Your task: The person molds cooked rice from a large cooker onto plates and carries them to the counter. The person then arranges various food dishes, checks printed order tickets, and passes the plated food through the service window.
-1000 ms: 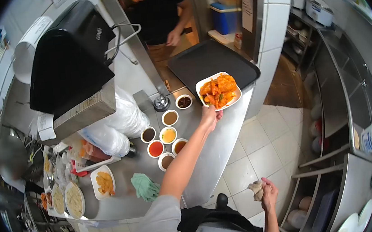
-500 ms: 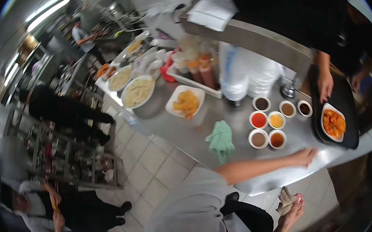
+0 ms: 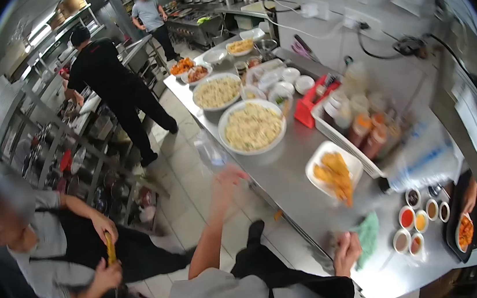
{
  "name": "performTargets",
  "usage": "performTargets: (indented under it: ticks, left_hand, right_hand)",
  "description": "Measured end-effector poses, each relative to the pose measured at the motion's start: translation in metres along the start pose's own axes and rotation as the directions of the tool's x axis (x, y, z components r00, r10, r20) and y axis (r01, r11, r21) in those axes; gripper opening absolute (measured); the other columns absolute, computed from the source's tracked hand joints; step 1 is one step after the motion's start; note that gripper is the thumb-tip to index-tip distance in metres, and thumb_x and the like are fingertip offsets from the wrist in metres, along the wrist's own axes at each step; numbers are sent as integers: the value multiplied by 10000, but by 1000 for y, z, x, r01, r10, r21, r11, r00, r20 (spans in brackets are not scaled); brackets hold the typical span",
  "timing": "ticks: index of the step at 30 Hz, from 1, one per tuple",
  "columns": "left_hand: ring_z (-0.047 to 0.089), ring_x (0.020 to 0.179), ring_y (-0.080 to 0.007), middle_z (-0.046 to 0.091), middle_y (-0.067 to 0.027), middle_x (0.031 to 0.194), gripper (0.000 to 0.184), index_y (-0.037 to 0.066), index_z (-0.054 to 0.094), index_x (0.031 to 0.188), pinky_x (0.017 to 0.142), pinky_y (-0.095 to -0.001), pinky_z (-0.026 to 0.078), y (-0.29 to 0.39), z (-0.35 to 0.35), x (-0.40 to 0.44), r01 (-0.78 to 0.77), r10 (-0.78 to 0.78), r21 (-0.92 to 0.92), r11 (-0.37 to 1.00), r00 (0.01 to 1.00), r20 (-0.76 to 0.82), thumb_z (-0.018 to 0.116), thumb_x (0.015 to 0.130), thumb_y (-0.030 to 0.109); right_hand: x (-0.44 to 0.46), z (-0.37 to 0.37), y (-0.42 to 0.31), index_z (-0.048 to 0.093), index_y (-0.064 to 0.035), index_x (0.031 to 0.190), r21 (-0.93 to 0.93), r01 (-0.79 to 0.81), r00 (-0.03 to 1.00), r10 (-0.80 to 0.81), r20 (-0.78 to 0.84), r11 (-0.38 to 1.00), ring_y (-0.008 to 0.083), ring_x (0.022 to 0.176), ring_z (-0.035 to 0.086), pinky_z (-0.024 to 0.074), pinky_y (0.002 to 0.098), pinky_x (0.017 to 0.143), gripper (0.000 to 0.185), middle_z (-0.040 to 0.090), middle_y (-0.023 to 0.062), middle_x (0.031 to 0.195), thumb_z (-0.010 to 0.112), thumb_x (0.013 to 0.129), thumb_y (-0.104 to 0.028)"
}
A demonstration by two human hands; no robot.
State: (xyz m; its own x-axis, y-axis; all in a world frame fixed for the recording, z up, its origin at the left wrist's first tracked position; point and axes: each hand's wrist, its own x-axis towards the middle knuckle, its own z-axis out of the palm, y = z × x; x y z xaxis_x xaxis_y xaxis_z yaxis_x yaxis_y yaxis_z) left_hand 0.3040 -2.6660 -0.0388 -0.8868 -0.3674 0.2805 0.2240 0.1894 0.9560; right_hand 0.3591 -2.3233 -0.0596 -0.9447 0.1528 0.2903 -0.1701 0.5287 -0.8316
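My left hand (image 3: 228,186) is raised past the near edge of the steel counter (image 3: 274,183), over the tiled floor. Motion smears its fingers. My right hand (image 3: 348,249) is closed at the counter's front edge, with part of a blurred greyish-brown cloth (image 3: 333,240) showing beside it. Just right of that hand lies a green cloth (image 3: 368,239). A white square dish with golden fried pieces (image 3: 334,174) stands further back. Nearest my left hand on the counter is a large white bowl of pale rice or noodles (image 3: 252,127).
Several small sauce cups (image 3: 407,218) sit at the right, by a black tray (image 3: 455,242) and another person's hand (image 3: 470,197). A bottle bin (image 3: 341,132) lines the back. At left, a person (image 3: 56,238) holds something yellow; a person in black (image 3: 118,86) stands behind.
My view has swung left. My left hand has left the space above the counter near the sauce cups and now reaches out leftward. My right hand has come up beside the green cloth.
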Motion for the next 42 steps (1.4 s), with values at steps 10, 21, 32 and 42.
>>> performTargets:
  ticks: [10, 21, 32, 42]
  left_hand:
    - [533, 627, -132, 519, -51, 699, 335, 24, 458, 831, 531, -261, 408, -59, -150, 323, -151, 190, 115, 982, 794, -578, 324, 941, 311]
    - [545, 734, -169, 568, -104, 807, 275, -1, 537, 862, 704, -255, 431, -85, -51, 245, 170, -235, -477, 863, 969, -79, 396, 915, 229]
    - [541, 830, -249, 534, -150, 911, 239, 5, 476, 925, 669, -346, 452, -289, -304, 527, 352, -41, 536, 767, 862, -506, 440, 863, 233]
    - [446, 565, -137, 438, -63, 718, 198, 50, 373, 1009, 477, -266, 379, -287, -308, 548, 440, -452, 110, 891, 882, 132, 386, 884, 203]
  right_hand:
    - [7, 43, 5, 513, -45, 1139, -762, -48, 999, 36, -33, 646, 377, 1108, 356, 280, 482, 915, 448, 387, 228, 1194, 505, 826, -365]
    - [65, 41, -119, 564, 25, 877, -825, -141, 877, -317, -361, 547, 278, 1030, 410, 320, 396, 859, 353, 470, 141, 1148, 347, 929, -249]
    - [40, 11, -71, 504, -43, 1130, -802, -444, 838, -133, -530, 399, 286, 1103, 425, 313, 369, 938, 287, 479, 131, 1170, 505, 844, -67]
    - [179, 82, -76, 578, -46, 982, -463, -299, 876, 48, -479, 835, 177, 820, 581, 483, 275, 650, 205, 582, 74, 896, 603, 792, -119]
